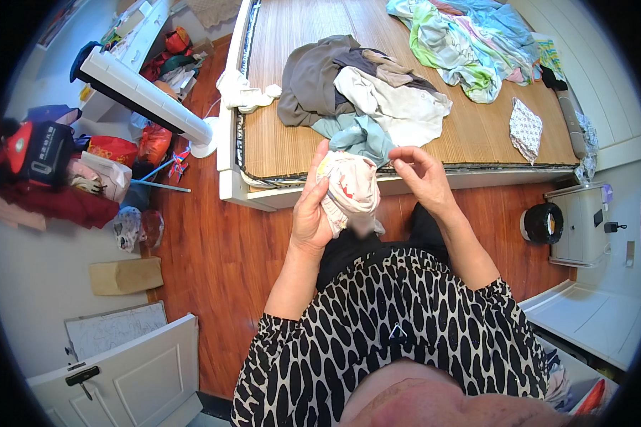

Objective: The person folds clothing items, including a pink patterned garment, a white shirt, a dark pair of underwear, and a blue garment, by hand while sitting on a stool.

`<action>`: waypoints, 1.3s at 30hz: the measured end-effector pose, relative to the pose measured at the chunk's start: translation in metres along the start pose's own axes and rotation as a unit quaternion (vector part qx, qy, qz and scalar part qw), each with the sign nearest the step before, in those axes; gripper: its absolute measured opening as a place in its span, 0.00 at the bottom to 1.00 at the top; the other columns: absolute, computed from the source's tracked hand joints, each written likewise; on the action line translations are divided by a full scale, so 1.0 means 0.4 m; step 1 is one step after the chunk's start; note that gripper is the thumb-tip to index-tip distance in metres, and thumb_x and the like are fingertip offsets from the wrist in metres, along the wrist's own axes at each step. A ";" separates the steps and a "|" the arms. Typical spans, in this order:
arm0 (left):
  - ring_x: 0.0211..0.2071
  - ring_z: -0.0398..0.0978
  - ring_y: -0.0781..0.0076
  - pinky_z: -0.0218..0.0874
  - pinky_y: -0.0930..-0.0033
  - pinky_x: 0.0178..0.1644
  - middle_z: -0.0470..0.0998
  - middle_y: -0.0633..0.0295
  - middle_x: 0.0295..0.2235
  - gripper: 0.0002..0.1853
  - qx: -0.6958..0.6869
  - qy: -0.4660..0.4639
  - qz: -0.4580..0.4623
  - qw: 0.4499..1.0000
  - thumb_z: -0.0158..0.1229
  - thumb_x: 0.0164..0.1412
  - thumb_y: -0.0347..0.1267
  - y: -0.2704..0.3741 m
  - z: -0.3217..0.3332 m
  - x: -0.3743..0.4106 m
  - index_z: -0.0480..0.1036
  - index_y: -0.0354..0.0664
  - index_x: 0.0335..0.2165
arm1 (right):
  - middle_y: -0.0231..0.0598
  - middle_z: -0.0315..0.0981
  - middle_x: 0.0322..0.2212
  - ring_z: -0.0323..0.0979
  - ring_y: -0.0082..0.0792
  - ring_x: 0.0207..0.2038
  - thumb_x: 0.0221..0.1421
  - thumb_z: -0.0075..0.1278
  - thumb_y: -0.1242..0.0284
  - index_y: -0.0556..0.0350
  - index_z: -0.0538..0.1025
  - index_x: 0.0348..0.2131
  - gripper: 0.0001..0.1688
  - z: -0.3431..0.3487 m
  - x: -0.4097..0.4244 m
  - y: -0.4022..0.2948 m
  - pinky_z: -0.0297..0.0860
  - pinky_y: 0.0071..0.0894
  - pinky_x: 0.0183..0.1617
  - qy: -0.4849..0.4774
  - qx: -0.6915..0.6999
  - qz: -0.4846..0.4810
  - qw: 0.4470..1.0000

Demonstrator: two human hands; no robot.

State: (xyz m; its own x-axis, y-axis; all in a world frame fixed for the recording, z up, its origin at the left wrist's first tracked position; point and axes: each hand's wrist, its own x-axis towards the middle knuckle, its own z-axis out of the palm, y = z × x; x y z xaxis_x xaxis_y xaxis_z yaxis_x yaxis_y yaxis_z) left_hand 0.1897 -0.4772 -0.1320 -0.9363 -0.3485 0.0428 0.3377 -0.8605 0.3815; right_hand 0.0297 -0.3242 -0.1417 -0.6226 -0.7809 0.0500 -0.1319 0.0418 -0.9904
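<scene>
My left hand (314,213) holds a bunched, pale printed cloth garment (352,187) in front of my body, its thumb on the near side. My right hand (421,173) is raised just right of the bundle, thumb and forefinger near each other; whether they pinch an edge of fabric I cannot tell. Beyond both hands, a pile lies on the bed mat (475,133): a dark grey-brown garment (310,80), a white shirt (395,104) and a teal cloth (358,136).
A multicoloured heap of fabric (459,48) and a small patterned cloth (525,128) lie farther right on the bed. White cloth (243,91) hangs over the bed's left edge. A white tower fan (139,93), bags (112,149), a black-lined bin (545,224) and a door (139,379) surround the floor.
</scene>
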 end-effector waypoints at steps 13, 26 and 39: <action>0.44 0.72 0.72 0.65 0.71 0.49 0.71 0.55 0.45 0.33 0.308 0.199 0.096 0.926 0.53 0.56 0.18 0.036 -0.087 -0.028 0.53 0.36 0.59 | 0.38 0.74 0.40 0.71 0.27 0.41 0.61 0.44 0.72 0.60 0.73 0.42 0.12 -0.044 0.025 -0.043 0.66 0.30 0.50 0.063 0.248 -0.053 0.965; 0.37 0.72 0.78 0.65 0.77 0.44 0.75 0.60 0.37 0.27 0.526 0.205 0.267 0.781 0.52 0.58 0.19 0.246 -0.121 -0.057 0.57 0.31 0.56 | 0.44 0.72 0.39 0.69 0.31 0.43 0.62 0.42 0.76 0.67 0.71 0.40 0.11 -0.573 -0.157 -0.223 0.65 0.33 0.52 0.266 0.263 -0.254 0.892; 0.37 0.74 0.77 0.66 0.76 0.42 0.75 0.55 0.38 0.17 0.521 0.310 0.318 0.729 0.47 0.62 0.21 0.280 -0.188 -0.121 0.65 0.30 0.50 | 0.46 0.71 0.38 0.70 0.37 0.43 0.61 0.42 0.75 0.67 0.71 0.38 0.11 -0.749 -0.250 -0.093 0.65 0.40 0.52 0.413 0.288 -0.254 0.826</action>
State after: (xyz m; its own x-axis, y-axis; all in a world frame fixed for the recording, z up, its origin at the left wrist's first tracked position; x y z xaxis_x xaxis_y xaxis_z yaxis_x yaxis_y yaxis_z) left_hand 0.2802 -0.5847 -0.1609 -0.2892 -0.9328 0.2152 0.1266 0.1855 0.9745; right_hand -0.1343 -0.0608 -0.0712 -0.9452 0.0954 0.3122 -0.2968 -0.6494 -0.7001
